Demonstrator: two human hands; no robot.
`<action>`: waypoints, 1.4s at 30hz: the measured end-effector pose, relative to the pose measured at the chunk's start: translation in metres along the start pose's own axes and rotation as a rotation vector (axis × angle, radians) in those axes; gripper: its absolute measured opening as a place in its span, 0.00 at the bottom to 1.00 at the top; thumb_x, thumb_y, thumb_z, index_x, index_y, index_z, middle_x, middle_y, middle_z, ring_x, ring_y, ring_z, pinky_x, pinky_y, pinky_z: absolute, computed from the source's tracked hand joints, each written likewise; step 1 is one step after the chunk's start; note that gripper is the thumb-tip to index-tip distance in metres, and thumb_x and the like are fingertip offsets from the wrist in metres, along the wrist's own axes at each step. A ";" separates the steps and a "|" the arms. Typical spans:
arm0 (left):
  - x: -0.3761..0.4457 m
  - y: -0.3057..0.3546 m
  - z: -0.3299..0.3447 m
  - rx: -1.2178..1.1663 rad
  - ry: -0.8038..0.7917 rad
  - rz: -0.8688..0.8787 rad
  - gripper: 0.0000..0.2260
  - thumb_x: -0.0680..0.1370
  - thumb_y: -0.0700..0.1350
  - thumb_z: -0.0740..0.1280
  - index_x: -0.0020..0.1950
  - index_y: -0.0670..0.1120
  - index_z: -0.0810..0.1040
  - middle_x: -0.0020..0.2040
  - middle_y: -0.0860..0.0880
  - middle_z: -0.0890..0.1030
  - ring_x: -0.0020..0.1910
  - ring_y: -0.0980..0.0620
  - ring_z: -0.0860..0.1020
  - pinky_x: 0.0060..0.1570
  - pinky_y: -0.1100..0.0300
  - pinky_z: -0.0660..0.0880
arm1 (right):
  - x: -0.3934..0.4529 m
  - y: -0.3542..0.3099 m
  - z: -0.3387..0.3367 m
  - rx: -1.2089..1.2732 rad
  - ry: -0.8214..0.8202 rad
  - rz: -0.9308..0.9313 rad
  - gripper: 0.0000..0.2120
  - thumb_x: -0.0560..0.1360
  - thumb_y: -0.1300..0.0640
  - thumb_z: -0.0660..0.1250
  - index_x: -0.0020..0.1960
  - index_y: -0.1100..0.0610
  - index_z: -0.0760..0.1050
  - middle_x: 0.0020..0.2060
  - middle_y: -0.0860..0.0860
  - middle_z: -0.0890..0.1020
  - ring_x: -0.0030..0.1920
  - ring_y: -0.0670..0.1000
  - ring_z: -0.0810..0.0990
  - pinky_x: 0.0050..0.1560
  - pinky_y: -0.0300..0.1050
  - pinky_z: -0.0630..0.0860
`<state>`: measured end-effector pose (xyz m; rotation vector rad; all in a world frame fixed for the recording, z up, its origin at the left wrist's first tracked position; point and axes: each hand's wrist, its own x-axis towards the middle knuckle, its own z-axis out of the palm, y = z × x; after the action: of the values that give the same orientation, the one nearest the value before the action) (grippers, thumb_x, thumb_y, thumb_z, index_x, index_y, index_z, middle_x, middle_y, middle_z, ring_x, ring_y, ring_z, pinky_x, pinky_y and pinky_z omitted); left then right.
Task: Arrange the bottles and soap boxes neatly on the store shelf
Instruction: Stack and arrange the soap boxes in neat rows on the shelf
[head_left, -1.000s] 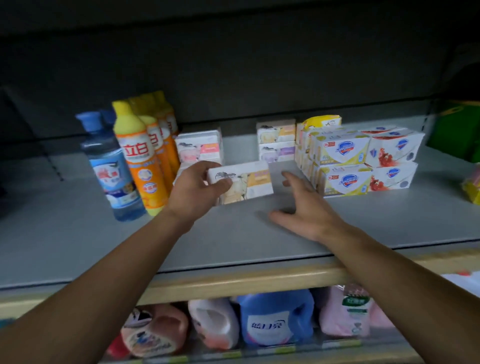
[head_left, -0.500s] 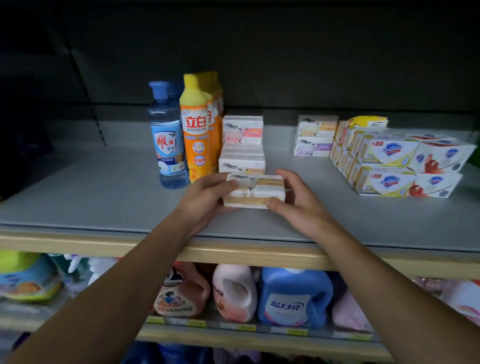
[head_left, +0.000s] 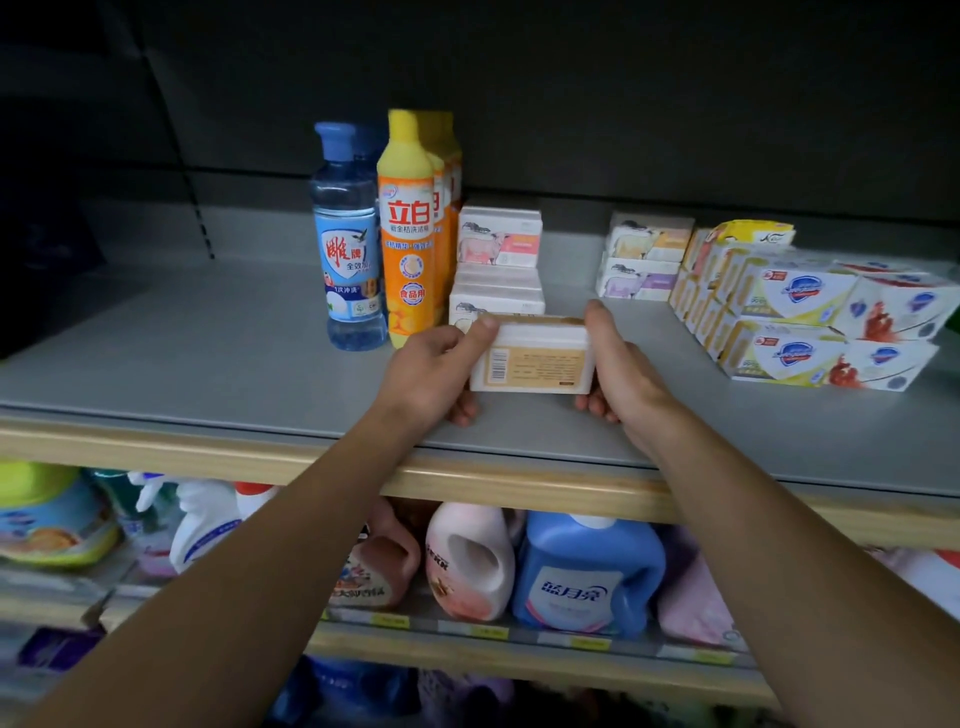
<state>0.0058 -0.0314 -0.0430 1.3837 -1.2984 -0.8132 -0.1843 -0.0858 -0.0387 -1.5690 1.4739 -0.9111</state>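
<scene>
Now both hands grip a rectangular cardboard soap box (head_left: 532, 358)

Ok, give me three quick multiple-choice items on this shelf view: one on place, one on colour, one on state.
1. Where is the blue-capped bottle relative to the orange dish soap bottle?
A. On its left
B. On its right
C. On the shelf below

2. What colour is the cap of that orange bottle?
A. Red
B. Yellow
C. Green

3. What is the state of the soap box at centre?
A. Lying alone on the shelf
B. Held by the left hand only
C. Held between the left hand and right hand

Answers: 1 A, it stands leftmost in the row. 2 B, the cap above the orange label is yellow. 3 C, fingers of both hands grip its ends, barcode side facing the camera.
</scene>
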 end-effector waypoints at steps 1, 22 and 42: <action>0.000 0.000 0.000 0.009 0.000 -0.007 0.26 0.76 0.65 0.62 0.49 0.41 0.80 0.38 0.38 0.83 0.30 0.43 0.81 0.30 0.55 0.80 | 0.000 0.000 0.000 0.004 0.008 0.010 0.42 0.66 0.23 0.44 0.38 0.57 0.82 0.23 0.51 0.78 0.20 0.45 0.73 0.24 0.38 0.67; -0.003 0.000 0.000 -0.314 -0.064 0.032 0.19 0.79 0.39 0.66 0.70 0.42 0.70 0.65 0.45 0.76 0.53 0.47 0.82 0.43 0.49 0.83 | -0.007 0.020 -0.004 0.349 -0.022 -0.348 0.19 0.74 0.66 0.70 0.60 0.49 0.75 0.57 0.48 0.81 0.58 0.48 0.81 0.58 0.49 0.77; -0.006 -0.002 -0.009 -0.395 -0.082 0.150 0.12 0.72 0.26 0.68 0.55 0.34 0.77 0.59 0.37 0.80 0.60 0.41 0.78 0.64 0.45 0.74 | -0.019 0.021 0.007 -0.305 0.123 -0.674 0.20 0.69 0.61 0.73 0.56 0.50 0.70 0.50 0.47 0.80 0.45 0.51 0.80 0.47 0.52 0.78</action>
<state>0.0136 -0.0237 -0.0437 0.9382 -1.2078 -0.9701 -0.1885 -0.0673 -0.0609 -2.3463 1.2090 -1.2079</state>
